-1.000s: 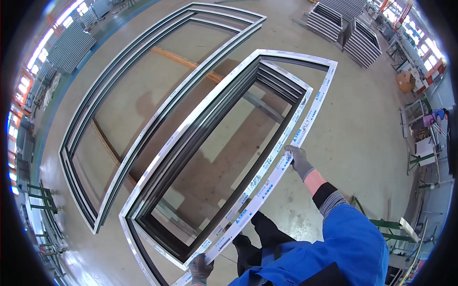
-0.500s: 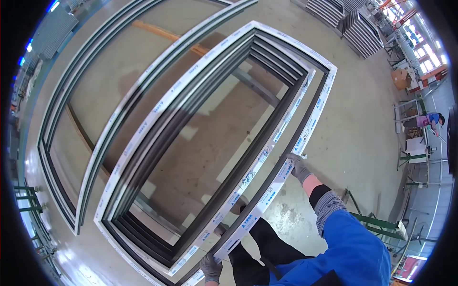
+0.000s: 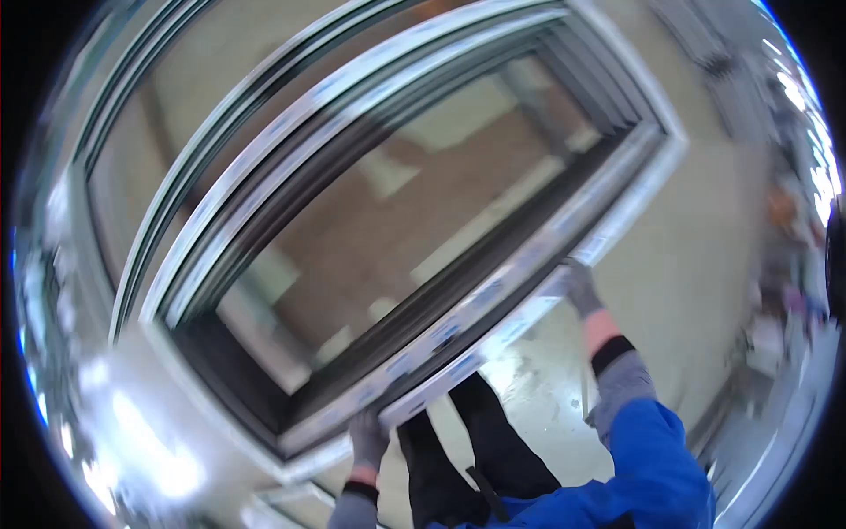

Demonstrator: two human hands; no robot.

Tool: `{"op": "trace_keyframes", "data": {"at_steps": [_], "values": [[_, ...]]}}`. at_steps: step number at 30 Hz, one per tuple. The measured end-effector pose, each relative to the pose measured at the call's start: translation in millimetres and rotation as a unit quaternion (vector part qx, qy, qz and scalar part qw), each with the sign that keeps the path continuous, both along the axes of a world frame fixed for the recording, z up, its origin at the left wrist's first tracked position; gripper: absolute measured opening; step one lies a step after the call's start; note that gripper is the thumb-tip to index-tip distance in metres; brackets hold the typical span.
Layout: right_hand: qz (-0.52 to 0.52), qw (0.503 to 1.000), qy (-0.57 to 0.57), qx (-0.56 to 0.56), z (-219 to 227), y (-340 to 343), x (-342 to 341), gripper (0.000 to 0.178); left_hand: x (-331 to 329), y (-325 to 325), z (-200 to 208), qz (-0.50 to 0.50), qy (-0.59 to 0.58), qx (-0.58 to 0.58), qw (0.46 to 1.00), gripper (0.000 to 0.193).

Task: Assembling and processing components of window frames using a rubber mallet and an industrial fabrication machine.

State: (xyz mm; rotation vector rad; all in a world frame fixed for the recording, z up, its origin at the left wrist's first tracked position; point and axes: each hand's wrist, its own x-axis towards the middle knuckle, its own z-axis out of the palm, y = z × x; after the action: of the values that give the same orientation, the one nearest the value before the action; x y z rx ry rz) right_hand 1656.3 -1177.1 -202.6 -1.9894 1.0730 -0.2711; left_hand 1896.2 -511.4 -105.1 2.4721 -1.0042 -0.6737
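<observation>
Both my hands, in grey gloves, grip the near rail of a large rectangular window or door frame (image 3: 520,324) with white printed film on its face. My left hand (image 3: 368,438) is closed round the rail near its left corner. Further along to the right, my right hand (image 3: 580,289) is closed on the same rail. Under and just beyond the held frame lies a stack of similar dark-sided frames (image 3: 441,333), their white faces largely lined up with it. Motion blur smears the printing, and the rail hides my fingertips.
More long frames (image 3: 231,113) lie on the far left side. Brownish floor (image 3: 352,251) shows through the stack's opening. Blurred stacked profiles (image 3: 696,44) stand at the upper right, with blurred workshop equipment along the right rim. My legs (image 3: 441,467) stand close to the near rail.
The held frame has moved away from me over the stack, narrowing the gap at its near rail. Both hands keep their hold. My view has swung round and blurred.
</observation>
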Motion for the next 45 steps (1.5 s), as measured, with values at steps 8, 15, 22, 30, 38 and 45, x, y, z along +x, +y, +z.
{"op": "trace_keyframes", "data": {"at_steps": [8,15,22,30,38,45], "values": [[-0.303,0.81,-0.193,0.463,12,71,24,0.039,-8,41,9,0.027,0.009,0.156,0.987,0.062],[-0.333,0.826,-0.15,0.429,25,90,45,0.038,4,23,31,0.031,0.081,0.174,0.981,0.088],[-0.089,0.99,-0.011,0.109,20,35,-17,0.022,18,-33,27,0.021,0.115,-0.043,0.992,0.078],[-0.333,0.877,-0.096,0.333,70,108,54,0.027,12,15,16,-0.055,0.079,0.12,0.988,0.075],[-0.342,0.862,-0.065,0.368,131,223,48,0.077,40,14,49,-0.125,0.076,0.168,0.975,0.096],[-0.207,0.915,0.167,0.302,157,374,-113,0.099,56,-68,100,-0.189,0.148,0.226,0.944,0.088]]}}
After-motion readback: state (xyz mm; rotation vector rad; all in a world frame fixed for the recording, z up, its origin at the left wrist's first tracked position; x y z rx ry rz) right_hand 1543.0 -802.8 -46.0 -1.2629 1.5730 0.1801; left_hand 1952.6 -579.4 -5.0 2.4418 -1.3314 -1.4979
